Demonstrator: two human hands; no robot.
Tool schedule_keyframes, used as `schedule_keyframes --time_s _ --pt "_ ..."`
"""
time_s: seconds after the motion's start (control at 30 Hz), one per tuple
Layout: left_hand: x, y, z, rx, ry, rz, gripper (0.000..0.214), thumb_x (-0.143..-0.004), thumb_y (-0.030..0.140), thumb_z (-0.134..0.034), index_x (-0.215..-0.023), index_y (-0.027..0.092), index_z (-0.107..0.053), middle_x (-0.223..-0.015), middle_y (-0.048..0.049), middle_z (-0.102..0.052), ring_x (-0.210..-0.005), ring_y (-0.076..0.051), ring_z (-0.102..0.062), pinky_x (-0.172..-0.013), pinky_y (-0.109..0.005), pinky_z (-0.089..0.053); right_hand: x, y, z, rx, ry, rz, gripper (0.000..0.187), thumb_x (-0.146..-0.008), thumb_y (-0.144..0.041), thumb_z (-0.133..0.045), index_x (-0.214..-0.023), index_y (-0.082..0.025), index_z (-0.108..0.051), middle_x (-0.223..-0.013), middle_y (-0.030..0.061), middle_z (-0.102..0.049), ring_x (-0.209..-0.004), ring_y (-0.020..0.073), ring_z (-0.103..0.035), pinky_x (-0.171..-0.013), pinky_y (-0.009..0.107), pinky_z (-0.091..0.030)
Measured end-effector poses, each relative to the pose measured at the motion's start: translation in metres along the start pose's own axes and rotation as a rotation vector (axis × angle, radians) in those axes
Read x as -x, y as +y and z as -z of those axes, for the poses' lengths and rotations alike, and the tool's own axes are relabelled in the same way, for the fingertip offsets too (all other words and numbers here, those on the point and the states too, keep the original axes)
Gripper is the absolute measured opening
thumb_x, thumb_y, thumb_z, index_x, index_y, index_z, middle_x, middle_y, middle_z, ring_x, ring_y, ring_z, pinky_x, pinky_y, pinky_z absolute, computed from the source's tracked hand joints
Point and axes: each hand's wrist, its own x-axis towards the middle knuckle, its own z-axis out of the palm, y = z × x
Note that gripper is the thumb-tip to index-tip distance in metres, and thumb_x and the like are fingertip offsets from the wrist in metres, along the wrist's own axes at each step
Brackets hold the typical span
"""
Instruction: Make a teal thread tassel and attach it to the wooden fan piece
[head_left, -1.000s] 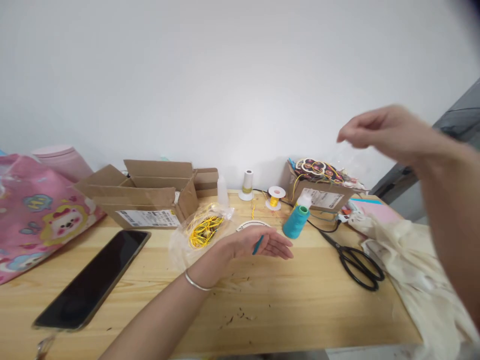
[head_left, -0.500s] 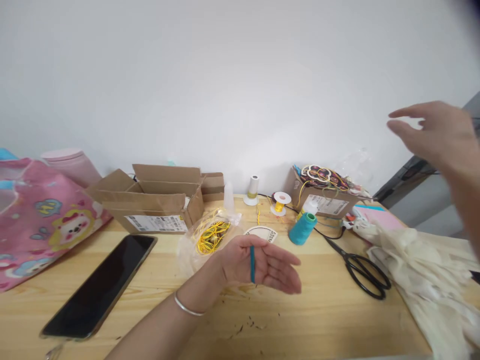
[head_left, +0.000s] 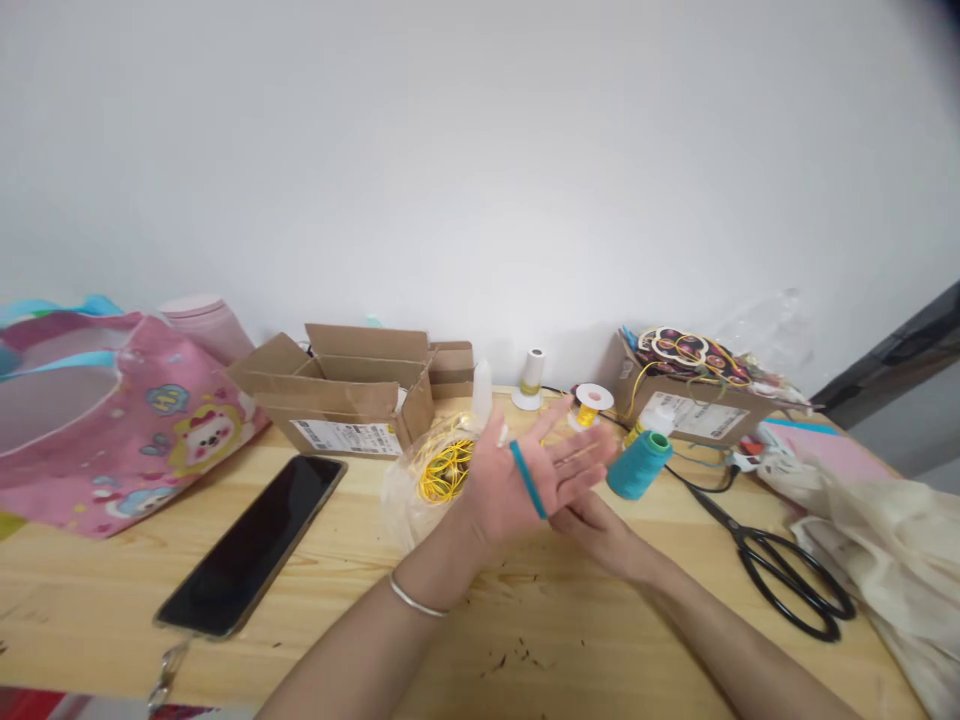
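Note:
My left hand (head_left: 517, 480) is held palm up with its fingers stretched and spread. A band of teal thread (head_left: 528, 480) runs across its palm. My right hand (head_left: 596, 530) is behind the left hand's fingers; its fingers look bent together, but their tips are hidden, so what they hold does not show. To the right of both hands stands a tilted cone of teal thread (head_left: 640, 466). Behind the left hand, a clear plastic bag with yellow cord (head_left: 444, 472) lies on the wooden table (head_left: 600, 650).
Black scissors (head_left: 787, 575) lie at the right beside cream cloth (head_left: 892, 540). A phone (head_left: 255, 545) and a pink bag (head_left: 172, 430) are on the left. Cardboard boxes (head_left: 337, 400) and spools, including a white one (head_left: 532, 378), stand along the wall. Dark scraps (head_left: 517, 658) dot the tabletop.
My right hand has come down from the upper right to behind the left hand. The left hand has tilted, and its fingers are more spread. The view has shifted left.

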Motion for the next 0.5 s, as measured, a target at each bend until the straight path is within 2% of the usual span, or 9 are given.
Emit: schedule_keyframes --time_s 0.1,0.2,0.27,0.33,0.4,0.5 --pt "-0.008 0.006 0.004 -0.002 0.136 -0.113 0.072 -0.071 0.068 -0.026 -0.130 0.025 -0.027 -0.128 -0.0136 -0.041 -0.113 -0.025 -0.044 -0.095 -0.040 -0.027 0.018 -0.001 0.005 0.170 -0.015 0.016 0.032 -0.089 -0.028 -0.027 -0.085 -0.019 -0.057 -0.077 0.0032 -0.063 -0.067 0.0133 -0.057 -0.060 0.023 -0.042" --pt "-0.015 0.007 0.015 -0.001 0.231 -0.190 0.070 -0.071 0.067 -0.031 -0.128 0.027 -0.031 -0.127 -0.0126 -0.042 -0.111 -0.024 -0.046 -0.092 -0.038 -0.032 0.032 -0.011 0.013 0.453 -0.019 0.032 0.029 -0.088 -0.024 -0.029 -0.084 -0.020 -0.057 -0.069 0.0032 -0.062 -0.059 0.0125 -0.055 -0.052 0.022 -0.037" --pt "-0.019 0.003 0.023 -0.030 0.261 -0.190 0.067 -0.072 0.065 -0.033 -0.126 0.027 -0.033 -0.124 -0.0118 -0.045 -0.109 -0.022 -0.048 -0.092 -0.036 -0.032 0.033 -0.020 0.020 0.621 -0.009 0.050 0.027 -0.086 -0.021 -0.031 -0.083 -0.021 -0.058 -0.064 0.0030 -0.060 -0.053 0.0119 -0.051 -0.046 0.022 -0.030" --pt "-0.021 -0.002 0.027 -0.070 0.277 -0.132 0.063 -0.073 0.064 -0.031 -0.125 0.027 -0.036 -0.118 -0.0102 -0.050 -0.106 -0.020 -0.050 -0.092 -0.035 -0.032 0.028 -0.030 0.029 0.762 -0.003 0.089 0.025 -0.084 -0.018 -0.035 -0.079 -0.020 -0.059 -0.062 0.0022 -0.059 -0.050 0.0109 -0.047 -0.043 0.023 -0.024" --pt "-0.021 -0.008 0.027 -0.102 0.278 -0.013 0.063 -0.075 0.065 -0.025 -0.122 0.025 -0.040 -0.111 -0.0088 -0.055 -0.103 -0.020 -0.051 -0.091 -0.035 -0.032 0.015 -0.040 0.041 0.858 -0.006 0.127 0.023 -0.082 -0.015 -0.038 -0.075 -0.020 -0.060 -0.065 0.0014 -0.058 -0.050 0.0097 -0.044 -0.043 0.024 -0.019" --pt "-0.020 -0.016 0.022 -0.112 0.208 0.170 0.076 -0.073 0.069 -0.014 -0.110 0.015 -0.052 -0.101 -0.0105 -0.060 -0.100 -0.021 -0.051 -0.091 -0.034 -0.029 -0.011 -0.048 0.060 0.846 -0.003 0.152 0.018 -0.080 -0.019 -0.046 -0.072 -0.021 -0.062 -0.067 0.0004 -0.057 -0.054 0.0086 -0.045 -0.044 0.022 -0.019"
